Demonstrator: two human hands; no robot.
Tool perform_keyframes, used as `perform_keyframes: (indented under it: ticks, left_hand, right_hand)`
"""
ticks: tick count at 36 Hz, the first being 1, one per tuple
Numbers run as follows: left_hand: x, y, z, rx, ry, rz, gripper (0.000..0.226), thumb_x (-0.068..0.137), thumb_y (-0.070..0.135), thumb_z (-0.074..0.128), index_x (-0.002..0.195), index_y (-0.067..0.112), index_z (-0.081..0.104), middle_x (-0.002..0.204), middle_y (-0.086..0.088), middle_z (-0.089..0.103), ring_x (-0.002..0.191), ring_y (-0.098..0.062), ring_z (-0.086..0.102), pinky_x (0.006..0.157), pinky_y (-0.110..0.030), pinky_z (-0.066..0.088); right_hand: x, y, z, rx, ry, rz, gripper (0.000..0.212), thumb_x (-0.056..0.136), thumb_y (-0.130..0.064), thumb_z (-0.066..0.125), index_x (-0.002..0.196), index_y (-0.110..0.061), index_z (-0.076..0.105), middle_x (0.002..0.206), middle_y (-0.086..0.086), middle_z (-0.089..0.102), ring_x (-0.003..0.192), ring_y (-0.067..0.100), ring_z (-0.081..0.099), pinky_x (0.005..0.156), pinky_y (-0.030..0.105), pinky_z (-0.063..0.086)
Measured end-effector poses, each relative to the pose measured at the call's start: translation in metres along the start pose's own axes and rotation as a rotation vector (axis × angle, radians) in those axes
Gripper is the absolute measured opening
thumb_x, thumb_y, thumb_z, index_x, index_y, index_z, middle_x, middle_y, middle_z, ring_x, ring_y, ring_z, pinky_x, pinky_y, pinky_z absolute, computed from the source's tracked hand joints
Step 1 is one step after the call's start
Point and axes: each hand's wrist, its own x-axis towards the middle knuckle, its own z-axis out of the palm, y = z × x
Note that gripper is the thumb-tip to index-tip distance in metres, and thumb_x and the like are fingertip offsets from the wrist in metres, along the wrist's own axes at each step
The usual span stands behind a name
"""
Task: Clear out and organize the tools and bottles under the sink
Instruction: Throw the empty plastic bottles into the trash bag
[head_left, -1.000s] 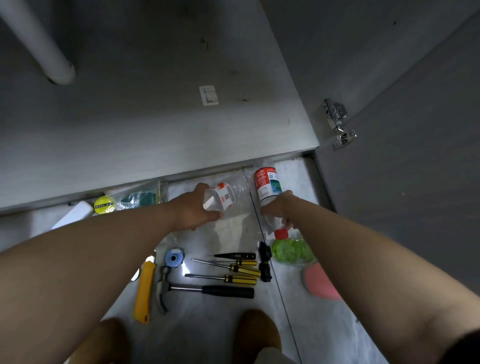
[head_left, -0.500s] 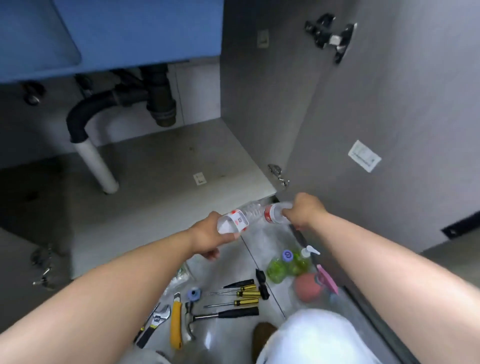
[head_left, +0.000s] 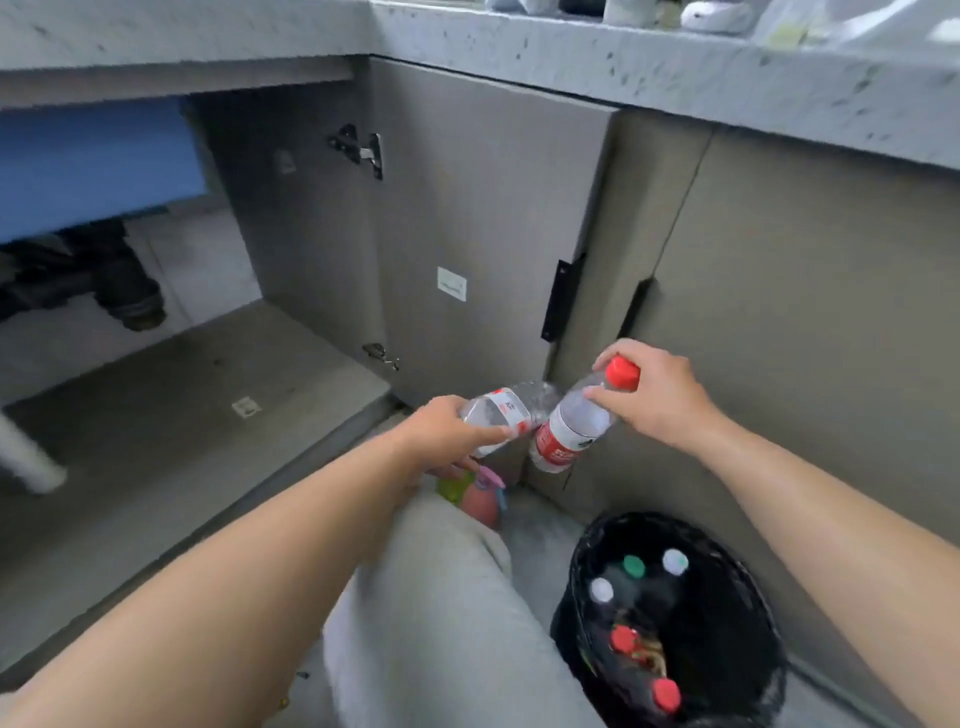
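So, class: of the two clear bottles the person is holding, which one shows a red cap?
The bottle in the right hand, the red-labelled bottle, gripped near its red cap. The left hand holds the white-labelled bottle, with no cap visible.

The left hand (head_left: 441, 434) grips a clear plastic bottle with a white-and-red label (head_left: 501, 413), lying nearly level. The right hand (head_left: 649, 400) pinches the neck of a clear plastic bottle with a red cap and red label (head_left: 569, 431), tilted, its base touching the other bottle. Below them stands a black-lined round bin (head_left: 727, 587) with capped bottles inside. The grey cabinet door (head_left: 483, 234) stands open.
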Motion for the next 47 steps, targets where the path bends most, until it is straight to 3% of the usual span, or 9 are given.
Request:
perform_keyframes:
  ticks: [3, 7, 12, 21, 24, 28, 36, 41, 47]
  left_hand:
    - [0.0, 0.016, 0.034, 0.021, -0.072, -0.022, 0.051, 0.083, 0.043, 0.079, 0.119, 0.014, 0.058, 0.103, -0.015, 0.074, 0.082, -0.024, 0.078, 0.048, -0.024, 0.053]
    - [0.0, 0.011, 0.074, 0.018, -0.109, -0.026, 0.047, 0.079, 0.043, 0.082, 0.112, 0.015, 0.063, 0.104, -0.013, 0.073, 0.083, -0.023, 0.076, 0.076, -0.039, 0.064]
    - [0.002, 0.003, 0.092, 0.153, -0.096, 0.048, 0.05, 0.071, 0.042, 0.084, 0.112, 0.023, 0.062, 0.093, -0.005, 0.076, 0.079, -0.02, 0.077, 0.068, -0.036, 0.064]
    - [0.008, 0.0, 0.089, 0.126, -0.069, 0.071, 0.034, 0.077, 0.035, 0.08, 0.107, 0.024, 0.067, 0.101, -0.007, 0.073, 0.081, -0.024, 0.077, 0.084, -0.045, 0.063]
    - [0.009, 0.002, 0.091, 0.083, -0.056, 0.078, 0.033, 0.082, 0.031, 0.08, 0.109, 0.023, 0.062, 0.104, -0.009, 0.072, 0.084, -0.026, 0.077, 0.083, -0.044, 0.063]
    - [0.008, 0.005, 0.093, 0.051, -0.037, 0.083, 0.049, 0.079, 0.031, 0.084, 0.115, 0.02, 0.053, 0.102, -0.009, 0.07, 0.081, -0.022, 0.077, 0.075, -0.041, 0.064]
    - [0.004, 0.011, 0.09, 0.062, -0.038, 0.151, 0.054, 0.071, 0.035, 0.088, 0.116, 0.03, 0.059, 0.091, -0.004, 0.077, 0.08, -0.021, 0.077, 0.08, -0.051, 0.062]
    - [0.001, 0.014, 0.089, 0.019, 0.002, 0.186, 0.06, 0.07, 0.04, 0.088, 0.122, 0.031, 0.059, 0.085, -0.004, 0.078, 0.08, -0.026, 0.075, 0.061, -0.034, 0.053]
    - [-0.003, 0.019, 0.087, -0.017, 0.115, 0.238, 0.046, 0.068, 0.045, 0.087, 0.102, 0.029, 0.061, 0.092, 0.005, 0.07, 0.071, -0.013, 0.059, 0.063, -0.029, 0.048]
  right_hand:
    - [-0.028, 0.023, -0.026, -0.006, 0.058, 0.035, 0.008, 0.081, -0.029, 0.074, 0.086, -0.028, 0.069, 0.085, -0.012, 0.069, 0.078, 0.003, 0.06, 0.063, 0.002, 0.039]
    - [-0.061, 0.054, -0.049, -0.084, -0.044, 0.1, 0.003, 0.079, -0.028, 0.072, 0.076, -0.028, 0.071, 0.075, -0.011, 0.069, 0.071, 0.003, 0.06, 0.06, 0.017, 0.041]
    - [-0.094, 0.095, -0.045, -0.226, -0.269, 0.213, 0.005, 0.076, -0.032, 0.071, 0.078, -0.027, 0.073, 0.074, -0.014, 0.068, 0.067, 0.0, 0.06, 0.059, 0.02, 0.045]
    - [-0.142, 0.168, 0.024, -0.327, -0.438, 0.348, 0.014, 0.077, -0.021, 0.062, 0.087, -0.017, 0.071, 0.094, 0.002, 0.068, 0.088, 0.024, 0.065, 0.072, 0.032, 0.052]
    - [-0.154, 0.183, 0.046, -0.348, -0.416, 0.36, 0.021, 0.083, -0.026, 0.063, 0.101, -0.029, 0.072, 0.102, -0.002, 0.055, 0.101, 0.023, 0.06, 0.081, 0.028, 0.046]
    - [-0.159, 0.194, 0.07, -0.328, -0.422, 0.369, 0.032, 0.088, -0.026, 0.059, 0.118, -0.028, 0.067, 0.116, 0.001, 0.054, 0.11, 0.025, 0.058, 0.091, 0.029, 0.045]
    - [-0.164, 0.198, 0.097, -0.192, -0.506, 0.419, 0.031, 0.086, -0.02, 0.061, 0.116, -0.025, 0.068, 0.115, 0.0, 0.069, 0.108, 0.019, 0.065, 0.095, 0.033, 0.052]
    - [-0.149, 0.195, 0.089, -0.209, -0.414, 0.448, 0.027, 0.081, -0.019, 0.058, 0.103, -0.029, 0.069, 0.101, -0.006, 0.071, 0.099, 0.017, 0.067, 0.083, 0.024, 0.051]
    - [-0.111, 0.157, 0.05, -0.122, 0.025, 0.433, 0.029, 0.081, -0.01, 0.053, 0.073, -0.034, 0.067, 0.082, -0.012, 0.065, 0.075, 0.013, 0.062, 0.068, 0.023, 0.045]
